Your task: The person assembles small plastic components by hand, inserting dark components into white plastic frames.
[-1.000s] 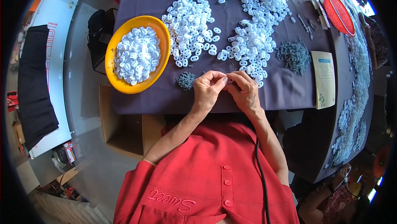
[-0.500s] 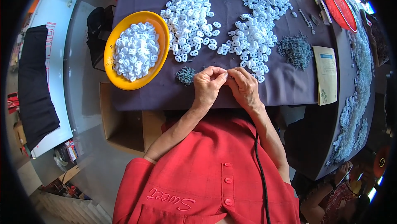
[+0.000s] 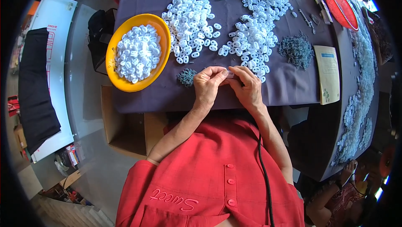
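Note:
Over the near edge of the dark cloth, my left hand (image 3: 206, 88) and my right hand (image 3: 248, 86) meet, thumbs and fingertips pinched together. Between them shows a small white oval plastic piece (image 3: 230, 73), partly covered by the fingers. Whether a smaller part is in the fingertips too, I cannot tell. A little heap of thin grey-blue bits (image 3: 186, 77) lies left of my left hand. Beyond my hands are two long piles of similar white pieces with two holes, a left pile (image 3: 188, 21) and a right pile (image 3: 253, 34).
A yellow bowl (image 3: 112, 70) of white pieces stands at the left. To the right lie a larger grey-blue heap (image 3: 296, 51), a cream packet (image 3: 328, 74) and a red basket (image 3: 342, 7). Below the table's left corner is a cardboard box (image 3: 121, 132). Other people sit nearby.
My fingertips have drawn slightly apart, and the white piece between them now shows. My view has shifted slightly; the piles look the same.

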Available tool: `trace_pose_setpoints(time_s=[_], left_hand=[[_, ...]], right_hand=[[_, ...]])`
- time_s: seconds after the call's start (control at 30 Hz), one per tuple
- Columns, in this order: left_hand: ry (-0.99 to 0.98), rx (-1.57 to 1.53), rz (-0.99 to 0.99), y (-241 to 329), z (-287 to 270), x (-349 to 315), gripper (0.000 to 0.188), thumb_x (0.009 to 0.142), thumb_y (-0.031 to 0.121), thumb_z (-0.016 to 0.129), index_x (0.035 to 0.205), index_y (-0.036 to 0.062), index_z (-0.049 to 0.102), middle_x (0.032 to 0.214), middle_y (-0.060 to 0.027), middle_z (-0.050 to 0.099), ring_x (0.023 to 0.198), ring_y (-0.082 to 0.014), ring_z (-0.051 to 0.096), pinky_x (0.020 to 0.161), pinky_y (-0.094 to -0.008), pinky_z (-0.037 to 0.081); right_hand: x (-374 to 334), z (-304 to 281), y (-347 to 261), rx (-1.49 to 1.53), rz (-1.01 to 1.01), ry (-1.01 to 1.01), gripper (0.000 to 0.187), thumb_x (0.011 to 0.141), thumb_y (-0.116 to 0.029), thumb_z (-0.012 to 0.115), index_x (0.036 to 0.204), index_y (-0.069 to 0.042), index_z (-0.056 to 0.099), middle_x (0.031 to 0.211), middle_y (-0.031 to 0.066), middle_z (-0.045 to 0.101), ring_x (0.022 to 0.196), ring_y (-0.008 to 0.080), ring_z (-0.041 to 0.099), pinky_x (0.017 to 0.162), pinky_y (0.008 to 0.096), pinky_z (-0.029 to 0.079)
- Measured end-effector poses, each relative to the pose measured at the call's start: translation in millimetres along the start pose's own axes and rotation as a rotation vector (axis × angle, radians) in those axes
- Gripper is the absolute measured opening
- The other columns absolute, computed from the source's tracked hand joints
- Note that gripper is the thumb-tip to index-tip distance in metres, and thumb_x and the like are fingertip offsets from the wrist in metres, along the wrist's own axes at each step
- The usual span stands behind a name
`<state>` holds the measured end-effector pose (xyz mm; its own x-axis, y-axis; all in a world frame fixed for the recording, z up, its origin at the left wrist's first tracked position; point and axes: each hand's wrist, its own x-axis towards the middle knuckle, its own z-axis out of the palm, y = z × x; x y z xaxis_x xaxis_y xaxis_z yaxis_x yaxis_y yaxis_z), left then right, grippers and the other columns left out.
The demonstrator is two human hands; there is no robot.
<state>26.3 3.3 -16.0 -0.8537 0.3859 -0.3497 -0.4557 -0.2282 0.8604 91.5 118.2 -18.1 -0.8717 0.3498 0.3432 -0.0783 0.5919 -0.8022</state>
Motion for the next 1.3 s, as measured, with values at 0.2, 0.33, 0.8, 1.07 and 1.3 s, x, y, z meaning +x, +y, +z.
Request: trace_pose_setpoints(time_s=[0.2,0.33,0.8,1.07,1.3], left_hand=[[-0.029,0.099,0.046,-6.1,-3.8,2.9,0.007,0.083,0.001,0.06,0.089,-0.0029,0.061,0.082,-0.0102,0.064,0.072,-0.0145,0.063,0.067,-0.0262,0.055],[-0.038,0.064,0.132,8.4,-4.9,1.8,0.006,0.084,0.003,0.058,0.088,-0.0006,0.06,0.081,-0.0088,0.064,0.07,-0.0144,0.063,0.059,-0.0261,0.053],[0.445,0.739,0.525,105.2,-105.3,33.2,0.014,0.088,0.011,0.056,0.096,0.0027,0.064,0.073,-0.0019,0.061,0.056,-0.0042,0.052,0.044,-0.0158,0.041],[0.5,0.749,0.503,96.9,-124.5,38.8,0.014,0.086,0.01,0.058,0.095,0.0025,0.065,0.076,-0.0015,0.062,0.056,-0.004,0.051,0.042,-0.0162,0.04],[0.497,0.802,0.595,88.8,-134.6,43.5,0.013,0.087,0.009,0.056,0.094,-0.0005,0.063,0.077,-0.0019,0.061,0.064,-0.0082,0.053,0.056,-0.0205,0.044]], right_hand=[[4.7,-1.4,-4.7,0.012,-0.039,-0.007,0.031,0.068,0.002,0.065,0.099,-0.002,0.062,0.092,0.0104,0.061,0.077,0.0229,0.063,0.065,0.0283,0.05],[9.3,-9.9,-16.2,0.157,0.114,-0.05,0.043,0.07,0.008,0.06,0.112,-0.003,0.055,0.095,0.0089,0.058,0.071,0.0152,0.059,0.057,0.0251,0.049],[23.9,-116.7,48.4,-0.436,0.111,0.214,0.009,0.077,-0.002,0.061,0.086,-0.002,0.063,0.078,0.0107,0.06,0.068,0.0251,0.06,0.061,0.0314,0.047],[60.8,-100.9,69.1,-0.821,-0.092,0.138,0.022,0.073,-0.005,0.064,0.095,-0.003,0.062,0.103,0.0087,0.057,0.09,0.0271,0.052,0.081,0.0352,0.043],[37.9,-106.0,61.1,-0.75,-0.136,0.063,0.016,0.074,-0.002,0.061,0.09,-0.001,0.061,0.095,0.0102,0.055,0.086,0.0268,0.051,0.078,0.0365,0.043]])
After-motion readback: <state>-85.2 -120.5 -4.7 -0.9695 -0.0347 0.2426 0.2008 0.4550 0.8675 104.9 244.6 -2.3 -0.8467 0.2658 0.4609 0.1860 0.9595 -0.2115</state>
